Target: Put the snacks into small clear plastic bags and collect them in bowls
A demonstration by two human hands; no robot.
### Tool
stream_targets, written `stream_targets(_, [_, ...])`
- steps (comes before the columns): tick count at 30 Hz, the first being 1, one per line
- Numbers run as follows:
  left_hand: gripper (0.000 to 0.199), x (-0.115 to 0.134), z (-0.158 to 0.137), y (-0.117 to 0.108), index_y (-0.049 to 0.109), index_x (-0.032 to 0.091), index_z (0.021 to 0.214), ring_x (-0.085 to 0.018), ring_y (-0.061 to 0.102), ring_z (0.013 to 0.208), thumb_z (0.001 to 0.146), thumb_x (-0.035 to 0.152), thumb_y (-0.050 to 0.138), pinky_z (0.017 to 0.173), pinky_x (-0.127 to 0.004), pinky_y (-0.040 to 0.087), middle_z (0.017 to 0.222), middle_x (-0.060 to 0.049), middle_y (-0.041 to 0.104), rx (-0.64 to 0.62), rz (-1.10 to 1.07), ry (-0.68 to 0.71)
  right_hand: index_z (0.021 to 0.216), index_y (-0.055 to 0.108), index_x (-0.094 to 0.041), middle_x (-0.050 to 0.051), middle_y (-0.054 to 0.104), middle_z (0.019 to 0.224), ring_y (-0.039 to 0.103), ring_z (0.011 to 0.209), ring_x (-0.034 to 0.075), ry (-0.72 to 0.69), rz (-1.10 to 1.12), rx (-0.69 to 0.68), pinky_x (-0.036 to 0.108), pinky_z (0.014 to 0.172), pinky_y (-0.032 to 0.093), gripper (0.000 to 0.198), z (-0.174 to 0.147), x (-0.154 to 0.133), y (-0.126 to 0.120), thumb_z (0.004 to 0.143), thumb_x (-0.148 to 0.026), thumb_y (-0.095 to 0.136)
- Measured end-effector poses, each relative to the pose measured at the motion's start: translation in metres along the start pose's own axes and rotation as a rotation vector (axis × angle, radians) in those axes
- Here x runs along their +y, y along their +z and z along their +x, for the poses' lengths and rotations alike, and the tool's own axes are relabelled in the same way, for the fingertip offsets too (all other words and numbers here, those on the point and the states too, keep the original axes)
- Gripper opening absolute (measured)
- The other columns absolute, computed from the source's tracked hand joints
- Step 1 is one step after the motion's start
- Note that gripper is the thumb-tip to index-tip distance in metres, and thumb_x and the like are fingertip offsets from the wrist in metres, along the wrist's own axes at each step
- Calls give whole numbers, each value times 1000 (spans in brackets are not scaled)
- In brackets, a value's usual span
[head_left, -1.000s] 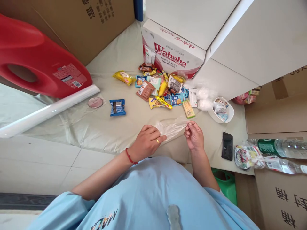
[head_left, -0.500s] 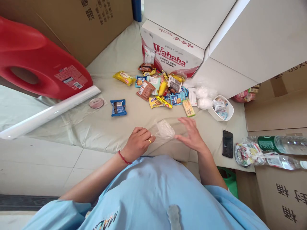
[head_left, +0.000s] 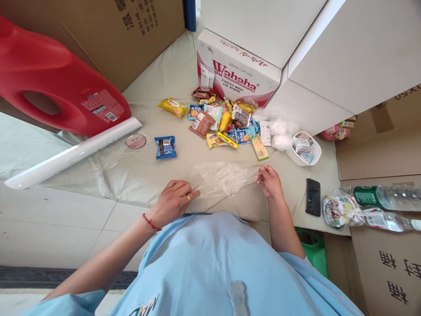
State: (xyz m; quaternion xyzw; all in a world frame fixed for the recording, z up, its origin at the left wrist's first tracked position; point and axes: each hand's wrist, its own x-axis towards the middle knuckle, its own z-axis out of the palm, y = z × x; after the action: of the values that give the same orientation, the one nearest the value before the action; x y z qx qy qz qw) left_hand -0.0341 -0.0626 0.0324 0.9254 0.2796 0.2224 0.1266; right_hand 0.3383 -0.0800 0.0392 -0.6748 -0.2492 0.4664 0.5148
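Observation:
A clear plastic bag (head_left: 226, 179) is stretched flat and crumpled in its middle, just in front of my body. My right hand (head_left: 270, 181) pinches its right end between thumb and fingers. At the bag's lower left edge, my left hand (head_left: 176, 198) has its fingers closed on the plastic; a ring and a red bracelet show on it. Beyond the bag lies a heap of wrapped snacks (head_left: 226, 123). A blue snack packet (head_left: 165, 147) sits apart to the left, and a yellow packet (head_left: 172, 107) lies farther back.
A red jug (head_left: 62, 83) and a white roll (head_left: 75, 151) occupy the left. The Wahaha carton (head_left: 238, 72) stands behind the snacks. To the right are a white bowl (head_left: 315, 153), a phone (head_left: 313, 197), plastic bottles (head_left: 394, 198) and cardboard boxes (head_left: 378, 153).
The bag has gone from bunched to spread out wide. My right hand has closed on its right end, and my left hand has moved left and slightly down.

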Motion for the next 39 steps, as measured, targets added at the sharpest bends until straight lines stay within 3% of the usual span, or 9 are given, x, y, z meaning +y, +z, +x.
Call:
stream_targets(3, [26, -4, -6, -2, 70, 23, 119, -19, 66, 91, 101, 31, 53, 82, -33, 50, 97, -6, 71, -98, -136, -46, 82, 51, -24, -9, 51, 64, 52, 50, 10, 24, -23, 25, 21, 41, 33, 48, -5, 1, -3, 66, -57, 82])
stream_targets(6, [30, 0, -2, -2, 70, 21, 123, -22, 66, 92, 100, 33, 55, 81, -35, 52, 101, -9, 72, 47, -20, -169, 81, 51, -24, -9, 50, 63, 43, 45, 8, 12, -55, 6, 22, 38, 27, 44, -9, 2, -2, 68, -56, 79])
stream_targets(12, [36, 4, 38, 14, 72, 38, 123, -28, 54, 136, 96, 18, 59, 118, -54, 34, 135, -6, 69, 60, 64, -56, 80, 50, -25, -9, 46, 63, 37, 44, 8, -23, -104, -57, 25, 41, 27, 39, -14, 1, 6, 73, -56, 73])
stream_targets(15, [22, -10, 57, 23, 76, 28, 99, -25, 65, 118, 100, 29, 54, 109, -49, 41, 106, -5, 77, 26, -149, -137, 81, 52, -25, -9, 47, 63, 38, 44, 9, -49, -147, -55, 25, 42, 29, 37, -16, 2, 1, 75, -55, 72])
stream_targets(18, [28, -33, 70, 30, 71, 21, 98, -18, 67, 84, 100, 42, 52, 82, -35, 51, 88, -3, 75, 105, -416, -432, 81, 53, -25, -10, 47, 61, 38, 44, 9, -42, -170, -27, 24, 41, 26, 38, -20, 5, -8, 74, -56, 73])
stream_targets(23, [37, -78, 93, 37, 62, 14, 87, -9, 45, 54, 99, 47, 53, 55, -27, 38, 60, 5, 54, 285, -408, -849, 81, 54, -24, -10, 46, 53, 38, 42, 10, -5, -201, -37, 23, 41, 27, 41, -29, 16, -23, 75, -60, 73])
stream_targets(30, [35, -52, 101, 23, 59, 13, 113, -27, 54, 108, 93, 41, 66, 99, -54, 41, 111, -11, 61, 618, -40, -823, 84, 57, -26, -6, 53, 53, 48, 48, 16, -52, -493, -61, 27, 48, 39, 28, -39, 27, -39, 88, -53, 61])
stream_targets(35, [23, 5, 85, 30, 70, 20, 112, -32, 58, 126, 100, 29, 52, 108, -56, 37, 115, -13, 72, 197, 120, -331, 104, 69, -22, 9, 70, 97, 64, 84, 24, -310, -843, -107, 41, 78, 55, 31, -35, 14, -57, 89, -49, 60])
stream_targets(39, [45, 20, 66, 54, 60, 23, 143, -36, 38, 152, 103, 40, 49, 122, -66, 17, 158, -17, 52, -81, 131, -235, 147, 52, -23, 18, 57, 140, 57, 121, 33, -512, -859, -49, 51, 95, 53, 80, -14, -3, -45, 78, -56, 77])
